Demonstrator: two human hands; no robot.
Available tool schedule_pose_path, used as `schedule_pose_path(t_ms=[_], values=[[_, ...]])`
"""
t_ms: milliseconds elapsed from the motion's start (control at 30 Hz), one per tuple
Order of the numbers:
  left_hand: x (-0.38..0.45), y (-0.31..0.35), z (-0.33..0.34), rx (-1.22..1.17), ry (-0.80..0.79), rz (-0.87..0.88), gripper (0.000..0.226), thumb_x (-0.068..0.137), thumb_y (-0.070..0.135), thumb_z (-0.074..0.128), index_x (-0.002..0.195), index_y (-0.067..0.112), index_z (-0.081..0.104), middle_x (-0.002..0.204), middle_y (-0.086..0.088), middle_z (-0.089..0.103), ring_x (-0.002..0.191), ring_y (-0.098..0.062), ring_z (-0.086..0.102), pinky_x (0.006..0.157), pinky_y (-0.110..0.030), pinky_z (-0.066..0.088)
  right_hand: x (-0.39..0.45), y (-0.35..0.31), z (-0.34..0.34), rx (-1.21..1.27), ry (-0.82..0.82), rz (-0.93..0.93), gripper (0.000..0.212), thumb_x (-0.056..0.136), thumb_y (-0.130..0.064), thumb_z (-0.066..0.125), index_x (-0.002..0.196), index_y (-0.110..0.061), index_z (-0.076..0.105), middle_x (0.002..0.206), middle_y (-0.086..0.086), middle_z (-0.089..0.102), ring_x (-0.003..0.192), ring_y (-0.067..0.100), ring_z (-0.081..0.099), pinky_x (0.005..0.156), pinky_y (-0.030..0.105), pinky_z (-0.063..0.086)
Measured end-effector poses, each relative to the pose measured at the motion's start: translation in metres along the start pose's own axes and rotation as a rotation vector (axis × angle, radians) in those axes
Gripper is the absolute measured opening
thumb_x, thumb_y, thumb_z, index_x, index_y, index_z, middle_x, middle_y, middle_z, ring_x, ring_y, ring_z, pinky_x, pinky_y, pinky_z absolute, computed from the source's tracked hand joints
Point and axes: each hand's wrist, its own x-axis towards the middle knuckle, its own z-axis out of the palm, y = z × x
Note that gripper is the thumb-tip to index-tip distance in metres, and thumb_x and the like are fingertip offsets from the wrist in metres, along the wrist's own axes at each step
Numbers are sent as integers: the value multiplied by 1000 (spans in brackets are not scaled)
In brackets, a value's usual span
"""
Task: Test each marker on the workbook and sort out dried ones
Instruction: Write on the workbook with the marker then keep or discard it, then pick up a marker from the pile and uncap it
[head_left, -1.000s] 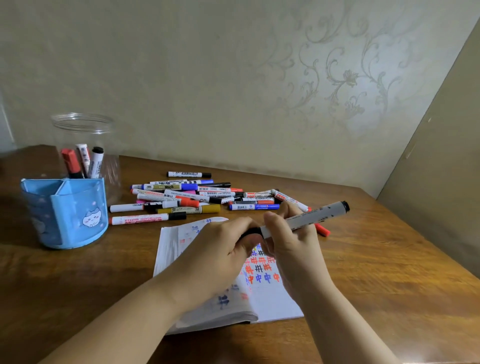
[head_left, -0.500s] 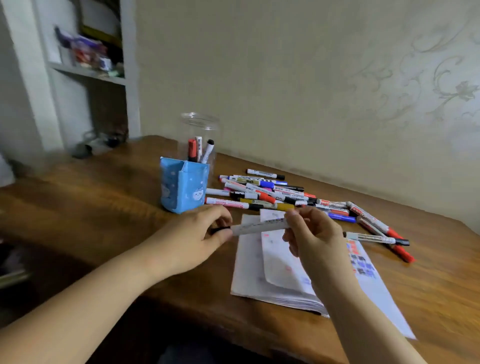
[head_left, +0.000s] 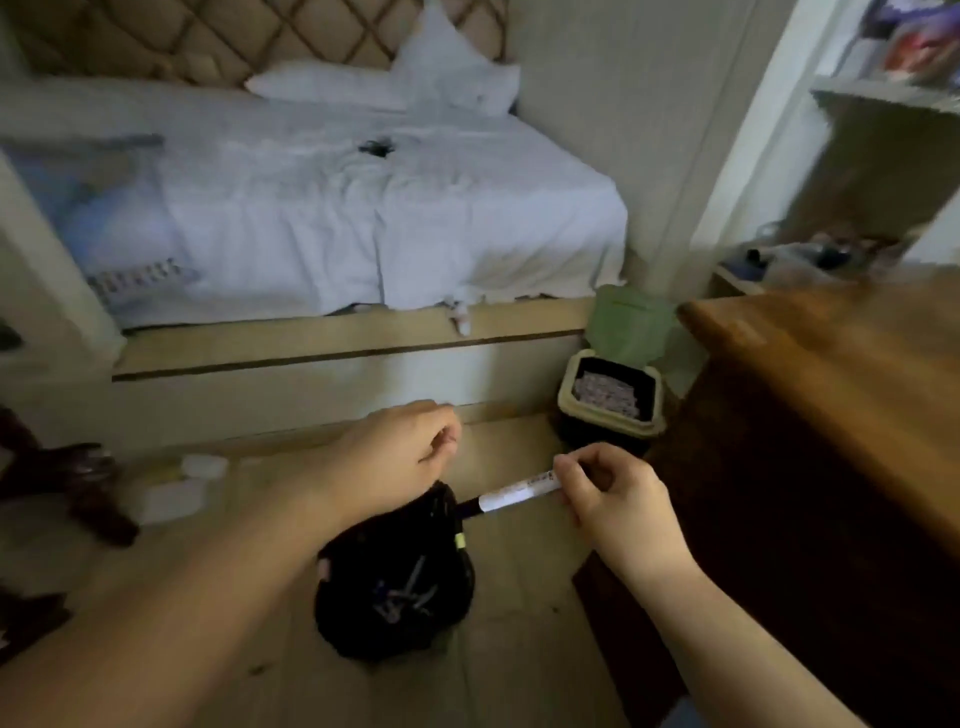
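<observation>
Right hand (head_left: 610, 496) grips a white marker (head_left: 519, 491) between the thumb and the fingers, near one end of it. The marker lies almost level, and its dark end points left toward the opening of a black bag (head_left: 395, 577). This dark end is at the rim of the bag, or just over it; the blurred picture does not show if it touches. Left hand (head_left: 402, 457) is above the bag, with the fingers curled in. It seems to pinch the upper edge of the bag, but this cannot be told with certainty. Inside the bag several thin objects show, probably other markers, though they are too dark to name.

The bag stands on a pale wooden floor (head_left: 519, 675). A small bin (head_left: 610, 400) with a light rim and a dark liner stands on the floor behind the right hand, and it has some patterned thing inside. The brown wooden worktop (head_left: 831, 364) is at the right side of the view, near the bin. A bed (head_left: 363, 208) with white sheets and pillows fills the upper part of the view, well apart from the hands.
</observation>
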Motion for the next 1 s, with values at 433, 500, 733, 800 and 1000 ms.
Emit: schedule_pose_path(t_ms=[433,500,733,800,1000], values=[[5,-41,11,-38,-75,-59,7,92,24,50,95,21,56,84,14,56,78,-7,54,72,-31,49,21,2,48,-241,-298,67,28,91,-36,59,114,-22,60,91,-12,58,77,0,56,52,7,43],[22,-13,12,-29,-55,12,5,90,28,50,93,24,53,79,15,53,72,-5,52,68,-30,47,20,-6,18,-275,-259,4,22,92,-32,57,112,-22,60,92,-10,58,78,3,57,56,8,46],[70,120,-6,-18,-24,372,4,91,32,51,94,31,50,73,16,47,65,-1,47,56,-20,37,-12,-35,-109,-466,-57,-117,14,92,-31,57,103,-26,64,83,-12,61,73,2,59,63,15,50],[77,164,-10,-63,-9,470,3,90,31,51,93,33,49,75,14,49,68,-3,49,56,-19,38,-30,-41,-152,-491,10,-100,13,92,-31,57,103,-27,63,86,-13,62,75,3,60,64,16,52],[71,310,6,-158,-48,767,10,92,34,50,102,33,48,92,18,51,79,-2,52,66,-19,48,-104,-19,-274,-552,317,52,15,89,-34,60,101,-26,64,86,-13,62,80,4,59,69,20,51]])
